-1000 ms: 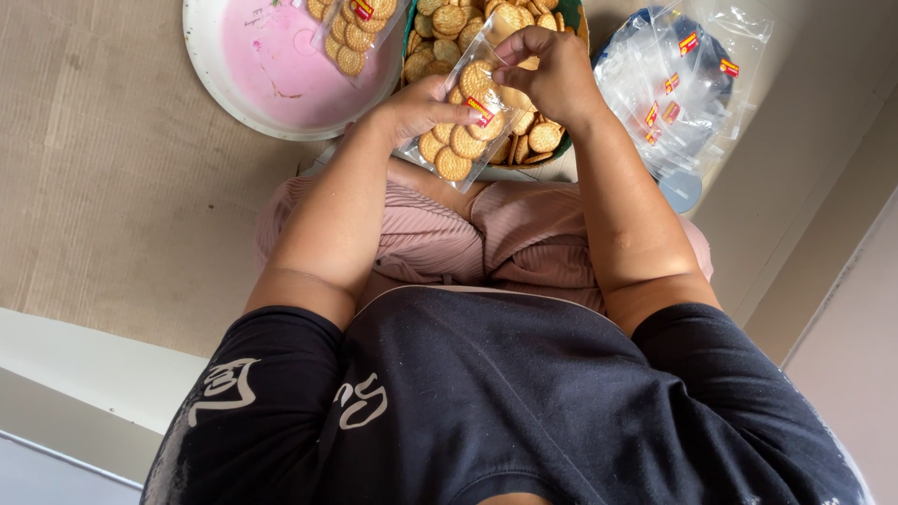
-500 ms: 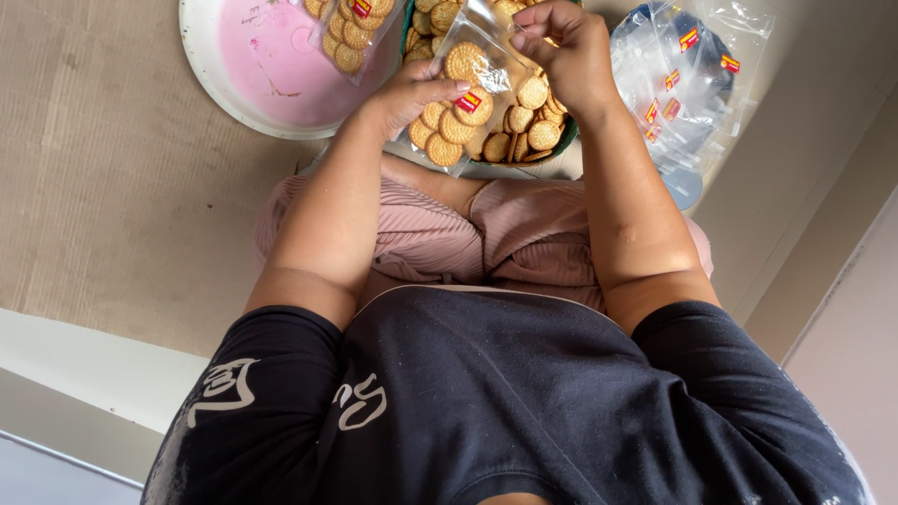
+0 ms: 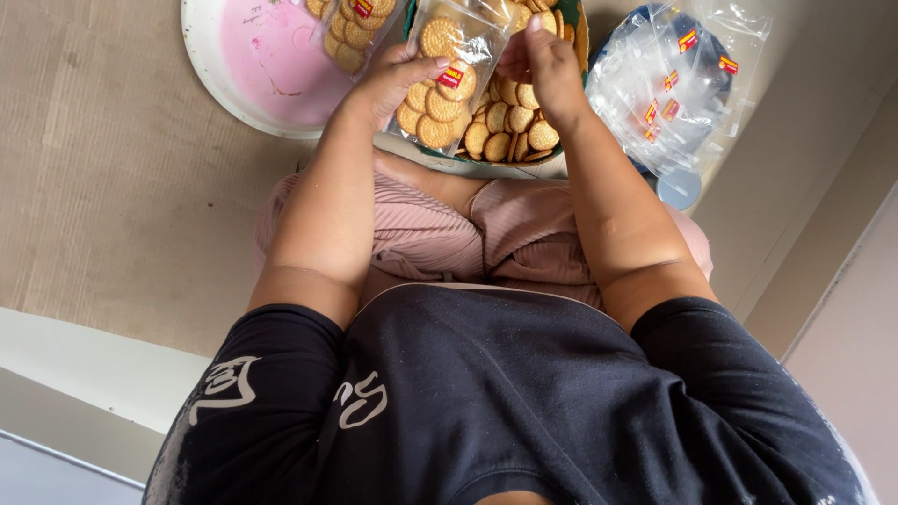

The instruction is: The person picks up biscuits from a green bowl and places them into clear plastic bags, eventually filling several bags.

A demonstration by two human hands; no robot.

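Over brown matting, both hands pinch a clear biscuit bag (image 3: 447, 79), left hand (image 3: 393, 79) gripping its side, right hand (image 3: 547, 65) its top.

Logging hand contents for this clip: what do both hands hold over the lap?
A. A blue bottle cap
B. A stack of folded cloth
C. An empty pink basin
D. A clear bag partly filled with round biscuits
D: the left hand and right hand grip the sides of a clear bag of round biscuits, held above the tray of loose biscuits; the pink basin lies untouched on the floor.
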